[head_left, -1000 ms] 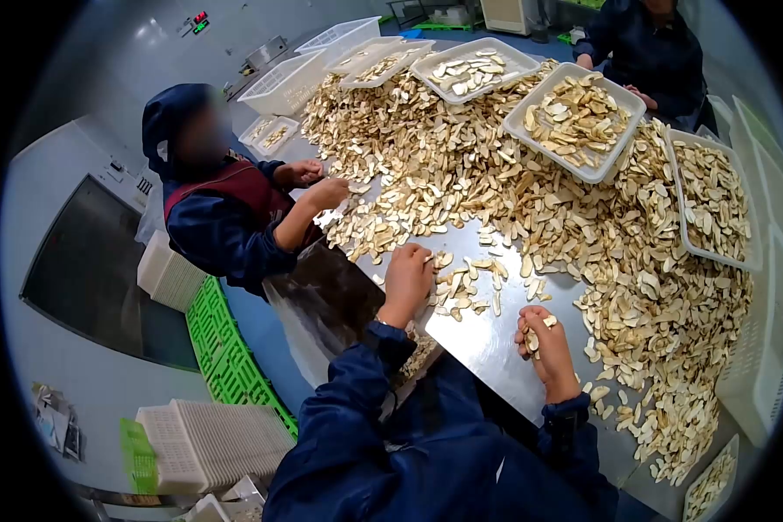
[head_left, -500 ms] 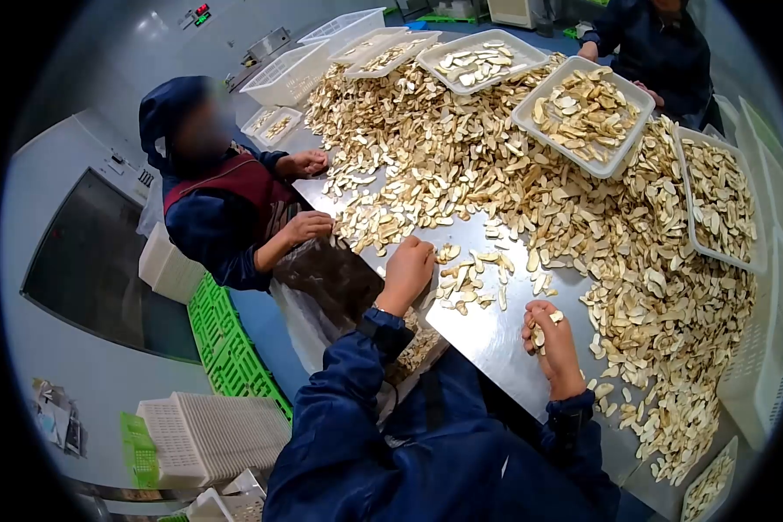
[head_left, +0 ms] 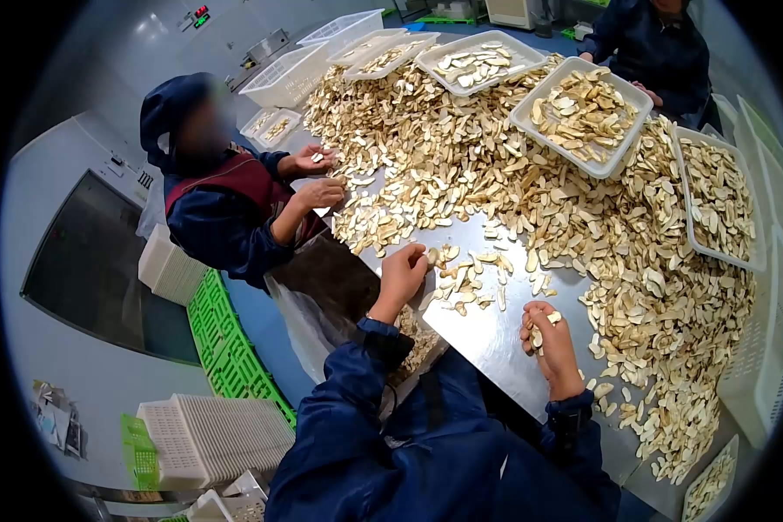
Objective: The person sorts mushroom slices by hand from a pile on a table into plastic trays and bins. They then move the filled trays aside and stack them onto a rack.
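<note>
Pale dried slices lie in a large pile across the metal table. At the table's near left edge is my left hand, its thumb and finger closed on a slice. A small group of loose slices lies just to its right on the bare metal. My right hand, fingers curled, holds a few slices above the table, left of the pile's lower part.
A co-worker stands at the left with both hands near the pile; another person is at the upper right. White trays of slices rest on the pile. An open bag of slices hangs below the table edge.
My left hand has shifted slightly left and down, and a slice now shows at its fingertips. My right hand stays nearly still. The co-worker's hands have moved closer together.
</note>
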The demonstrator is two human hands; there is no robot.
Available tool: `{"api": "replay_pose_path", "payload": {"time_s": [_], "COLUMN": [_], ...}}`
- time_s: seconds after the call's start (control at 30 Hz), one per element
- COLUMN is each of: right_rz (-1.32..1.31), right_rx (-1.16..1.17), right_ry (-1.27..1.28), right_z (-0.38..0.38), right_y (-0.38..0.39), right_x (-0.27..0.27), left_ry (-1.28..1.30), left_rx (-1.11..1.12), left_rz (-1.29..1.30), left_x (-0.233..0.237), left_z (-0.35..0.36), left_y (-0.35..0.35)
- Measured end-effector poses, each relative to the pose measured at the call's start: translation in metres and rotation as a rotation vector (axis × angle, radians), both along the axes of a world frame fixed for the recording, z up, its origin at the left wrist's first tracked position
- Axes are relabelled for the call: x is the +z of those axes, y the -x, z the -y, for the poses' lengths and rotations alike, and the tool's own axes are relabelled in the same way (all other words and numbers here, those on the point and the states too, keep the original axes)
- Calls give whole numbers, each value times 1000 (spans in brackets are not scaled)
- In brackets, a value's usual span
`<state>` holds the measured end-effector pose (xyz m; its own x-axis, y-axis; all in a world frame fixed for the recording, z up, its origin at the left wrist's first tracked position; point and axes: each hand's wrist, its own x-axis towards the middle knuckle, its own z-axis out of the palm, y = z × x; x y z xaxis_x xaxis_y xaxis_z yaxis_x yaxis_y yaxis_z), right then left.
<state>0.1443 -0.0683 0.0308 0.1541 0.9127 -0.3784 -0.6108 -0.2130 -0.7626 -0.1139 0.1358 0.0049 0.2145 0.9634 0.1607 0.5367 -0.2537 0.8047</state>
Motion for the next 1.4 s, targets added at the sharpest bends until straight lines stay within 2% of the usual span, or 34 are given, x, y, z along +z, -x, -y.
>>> {"api": "replay_pose_path", "payload": {"time_s": [0.1, 0.23, 0.3, 0.37, 0.47, 0.57, 0.6, 0.7, 0.87, 1.0, 1.13, 1.23, 1.3, 1.4], "right_rz": [0, 2, 17, 20, 31, 29, 25, 36, 40, 54, 63, 59, 56, 65], "right_rx": [2, -1, -3, -4, 0, 5, 5, 9, 2, 1, 15, 12, 8, -3], "right_ry": [-2, -1, 5, 0, -3, -7, -8, -2, -11, -8, 8, -11, -11, -10], "right_z": [0, -1, -1, -1, 0, 0, 0, 0, 0, 0, 0, 0, 0, -1], "right_y": [0, 1, 1, 1, 1, 1, 1, 2, 2, 2, 2, 2, 2, 3], "right_x": [1, 1, 1, 1, 2, 1, 0, 1, -2, -1, 1, 0, 2, -2], "left_ry": [191, 324, 323, 328, 123, -188, -269, -428, -337, -248, -301, -448, -441, -496], "left_rx": [-5, -47, -109, -129, -35, 142, 165, 70, -225, -108, -38, -131, -290, -459], "left_rz": [205, 458, 479, 424, 234, -33, -28, -140, -226, -270, -313, -241, -179, -282], "left_x": [6, 19, 10, 6, 9, 15, 12, 4, 24, 21, 18, 23, 13, 20], "left_z": [15, 30, 30, 33, 36, 39, 39, 44, 62, 64, 62, 62, 60, 89], "left_y": [-4, -15, -18, -19, -18, -6, -1, 0, -28, -25, -19, -38, -56, -89]}}
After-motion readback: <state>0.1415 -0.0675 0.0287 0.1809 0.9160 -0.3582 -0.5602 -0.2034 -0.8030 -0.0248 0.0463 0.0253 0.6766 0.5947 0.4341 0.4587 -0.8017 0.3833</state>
